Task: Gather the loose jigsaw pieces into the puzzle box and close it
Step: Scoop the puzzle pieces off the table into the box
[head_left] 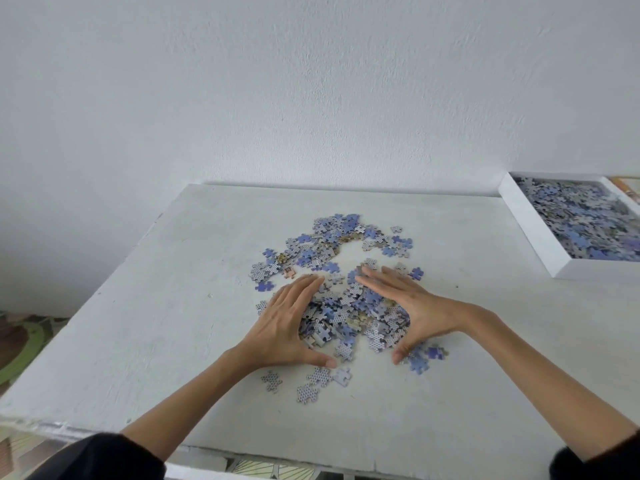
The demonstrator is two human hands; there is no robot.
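A heap of blue and grey jigsaw pieces (353,317) lies on the white table (173,306). My left hand (287,323) presses against the heap's left side, fingers straight. My right hand (412,306) cups its right side, fingers straight, thumb down near the table. More loose pieces (332,240) form an arc behind the hands, and a few scattered pieces (311,382) lie in front. The open white puzzle box (540,237) sits at the far right, filled with several pieces.
A white wall rises right behind the table. The table's left edge drops to a patterned floor (20,344). A tan object (627,188) shows just behind the box at the frame's right edge.
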